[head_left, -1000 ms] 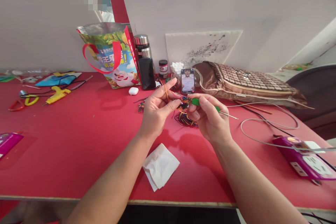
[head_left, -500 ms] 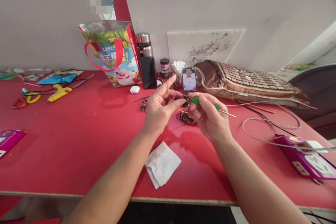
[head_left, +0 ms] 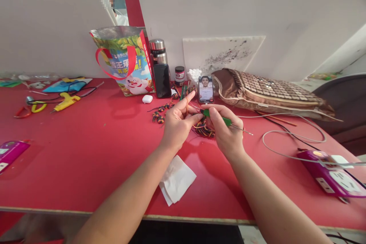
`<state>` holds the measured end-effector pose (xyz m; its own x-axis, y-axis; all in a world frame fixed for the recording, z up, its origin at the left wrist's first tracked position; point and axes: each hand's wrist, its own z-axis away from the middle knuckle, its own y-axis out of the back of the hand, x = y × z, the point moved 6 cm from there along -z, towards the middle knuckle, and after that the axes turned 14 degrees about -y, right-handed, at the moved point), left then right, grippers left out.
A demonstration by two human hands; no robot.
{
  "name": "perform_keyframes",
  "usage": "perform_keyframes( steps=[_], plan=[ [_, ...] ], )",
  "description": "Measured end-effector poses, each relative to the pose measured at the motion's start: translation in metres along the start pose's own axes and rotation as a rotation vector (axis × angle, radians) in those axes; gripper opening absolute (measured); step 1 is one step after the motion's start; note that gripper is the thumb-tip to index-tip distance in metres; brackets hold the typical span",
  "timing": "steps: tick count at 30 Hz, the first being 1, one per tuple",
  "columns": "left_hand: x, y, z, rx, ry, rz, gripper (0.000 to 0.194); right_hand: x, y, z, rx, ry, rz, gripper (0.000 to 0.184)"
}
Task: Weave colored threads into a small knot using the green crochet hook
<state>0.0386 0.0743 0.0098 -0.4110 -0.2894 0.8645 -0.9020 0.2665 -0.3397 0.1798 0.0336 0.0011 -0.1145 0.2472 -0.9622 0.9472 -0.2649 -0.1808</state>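
My left hand pinches a small bit of multicolored yarn work, mostly hidden by the fingers. Its index finger points up, with an orange yarn strand looped round it. In my closed right hand is a crochet hook with a green handle; its thin metal shaft sticks out to the right. The hook's other end meets the yarn at the left fingertips. A dark, mixed-color yarn bundle lies beneath both hands. Just left of them rest knotted yarn pieces in orange, red and black.
Behind the hands stand a lit phone, a dark phone, a jar and a printed bag. A folded tissue lies in front. Pliers and a yellow glue gun are left; a purple power strip sits right.
My hands have drawn closer together, the left shifting right and the right shifting left. The crochet hook has moved left with my right hand. The view has tilted up slightly.
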Motion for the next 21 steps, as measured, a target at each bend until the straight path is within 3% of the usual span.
perform_keyframes(
  steps=[3, 7, 10, 16, 21],
  plan=[
    [-0.003, -0.003, 0.002, 0.021, 0.007, 0.008, 0.066, -0.007, 0.0, 0.008, 0.104, 0.175, 0.172, 0.021],
    [-0.006, -0.002, 0.0, 0.029, 0.062, 0.107, 0.07, -0.009, -0.005, 0.016, 0.1, 0.271, 0.218, 0.02],
    [-0.008, 0.0, -0.002, 0.019, 0.111, 0.212, 0.062, -0.007, -0.005, 0.017, 0.095, 0.225, 0.154, 0.023],
    [-0.006, 0.005, -0.007, -0.02, 0.126, 0.28, 0.054, 0.003, -0.008, 0.007, -0.044, -0.036, -0.179, 0.029],
    [0.001, 0.006, -0.009, -0.051, 0.084, 0.243, 0.056, 0.001, -0.007, 0.005, -0.066, -0.07, -0.227, 0.031]
  ],
)
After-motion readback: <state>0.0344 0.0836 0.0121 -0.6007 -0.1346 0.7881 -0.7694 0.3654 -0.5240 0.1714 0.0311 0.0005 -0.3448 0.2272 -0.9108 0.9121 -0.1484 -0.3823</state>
